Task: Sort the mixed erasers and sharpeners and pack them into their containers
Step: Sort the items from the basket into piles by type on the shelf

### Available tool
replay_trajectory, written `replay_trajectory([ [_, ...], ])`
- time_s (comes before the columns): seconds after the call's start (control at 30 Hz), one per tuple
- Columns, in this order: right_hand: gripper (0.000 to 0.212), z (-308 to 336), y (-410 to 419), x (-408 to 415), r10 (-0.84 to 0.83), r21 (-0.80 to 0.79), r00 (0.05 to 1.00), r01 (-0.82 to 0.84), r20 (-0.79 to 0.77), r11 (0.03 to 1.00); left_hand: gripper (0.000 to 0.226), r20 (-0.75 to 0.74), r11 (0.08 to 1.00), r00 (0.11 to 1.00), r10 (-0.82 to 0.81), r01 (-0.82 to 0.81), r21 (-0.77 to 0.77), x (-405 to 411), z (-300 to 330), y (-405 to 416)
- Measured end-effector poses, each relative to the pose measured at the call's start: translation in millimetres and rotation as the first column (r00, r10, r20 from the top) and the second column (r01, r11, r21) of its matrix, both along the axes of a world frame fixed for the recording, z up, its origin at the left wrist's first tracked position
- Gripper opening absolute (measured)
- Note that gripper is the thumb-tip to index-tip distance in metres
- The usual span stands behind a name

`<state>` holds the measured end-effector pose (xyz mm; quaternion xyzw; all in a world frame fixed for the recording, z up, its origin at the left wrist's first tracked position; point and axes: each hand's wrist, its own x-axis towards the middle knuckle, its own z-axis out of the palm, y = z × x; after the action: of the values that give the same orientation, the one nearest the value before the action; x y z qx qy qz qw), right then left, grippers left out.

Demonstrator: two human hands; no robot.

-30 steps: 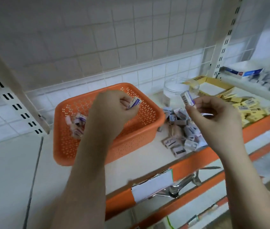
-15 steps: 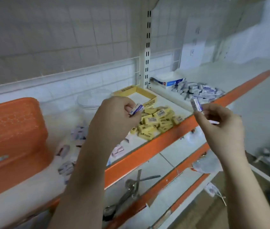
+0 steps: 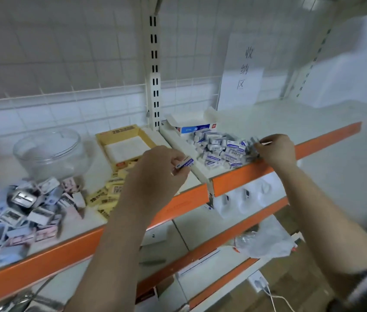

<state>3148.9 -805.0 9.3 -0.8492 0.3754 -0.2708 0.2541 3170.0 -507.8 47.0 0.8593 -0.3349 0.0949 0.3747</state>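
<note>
**Small, light erasers, pinched by their sleeves**

While the left hand [image 3: 155, 174] pinches a blue-sleeved eraser [image 3: 184, 163] by its end, the right hand [image 3: 273, 149] closes its fingertips on something blurred at the edge of the blue eraser pile [image 3: 220, 149] on the shelf [image 3: 268, 161]. They look light, firm and slippery-wrapped; long sides should hold best.

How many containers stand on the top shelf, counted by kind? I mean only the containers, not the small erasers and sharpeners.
Clear round jar: 1
Yellow cardboard box, open: 1
White and blue cardboard box, open: 1
Total: 3 containers in view. All stand toward the back of the shelf, behind the loose piles.
</note>
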Motion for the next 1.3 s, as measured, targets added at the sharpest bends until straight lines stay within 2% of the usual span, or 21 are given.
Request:
replay_trajectory([
  [0.17, 0.022, -5.8, -7.5, 11.9, 0.035, 0.062, 0.999, -0.033, -0.022, 0.998, 0.022, -0.003, 0.996, 0.999, -0.037, 0.037, 0.080, 21.3, -1.7, -27.0],
  [0.23, 0.025, -6.4, -7.0, 9.9, 0.030, 0.078, 1.000, -0.029, -0.009, 0.997, 0.019, -0.008, 0.994, 0.998, -0.065, 0.065, 0.091, 35.5, -0.5, -40.9],
  [0.43, 0.025, 1.1, 18.7, -15.5, -0.043, 0.091, 0.981, 0.026, 0.188, 0.996, 0.014, -0.062, 0.974, 0.983, -0.170, 0.178, 0.143, 95.7, 11.4, -117.5],
  [0.53, 0.015, -0.7, 35.4, -31.0, -0.015, 0.117, 0.979, -0.009, 0.203, 0.993, 0.020, -0.092, 0.952, 0.970, -0.225, 0.239, 0.191, 121.8, 5.2, -150.9],
  [0.6, 0.009, -0.6, 41.8, -39.5, 0.004, 0.144, 0.979, -0.034, 0.205, 0.989, 0.019, -0.120, 0.939, 0.966, -0.230, 0.253, 0.233, 131.7, -1.0, -163.4],
  [0.67, 0.007, 1.6, 45.1, -46.4, 0.014, 0.155, 0.974, -0.050, 0.226, 0.987, 0.005, -0.128, 0.936, 0.971, -0.204, 0.231, 0.264, 136.9, -6.3, -168.5],
  [0.73, 0.009, 3.0, 47.1, -51.9, 0.008, 0.154, 0.972, -0.046, 0.233, 0.987, 0.013, -0.131, 0.943, 0.975, -0.180, 0.209, 0.261, 139.1, -9.6, -168.8],
  [0.87, 0.008, 4.2, 54.8, -57.5, 0.030, 0.159, 0.975, -0.066, 0.219, 0.985, 0.012, -0.173, 0.961, 0.971, -0.165, 0.198, 0.194, 131.2, -2.4, -152.1],
  [1.03, 0.009, 11.8, 81.2, -56.6, 0.145, 0.128, 0.967, -0.174, 0.209, 0.976, 0.021, -0.178, 0.995, 0.981, -0.076, 0.087, 0.053, 93.9, 8.2, -91.3],
  [1.13, 0.011, 16.1, 107.5, -51.0, 0.260, 0.091, 0.943, -0.283, 0.206, 0.955, 0.022, -0.170, 0.997, 0.985, -0.013, 0.025, 0.072, 73.1, 6.6, -37.0],
  [1.3, 0.025, 24.5, 162.5, -36.1, 0.444, 0.049, 0.881, -0.457, 0.164, 0.888, 0.023, -0.130, 0.965, 0.962, 0.240, -0.222, 0.139, 49.6, 17.3, 67.5],
])
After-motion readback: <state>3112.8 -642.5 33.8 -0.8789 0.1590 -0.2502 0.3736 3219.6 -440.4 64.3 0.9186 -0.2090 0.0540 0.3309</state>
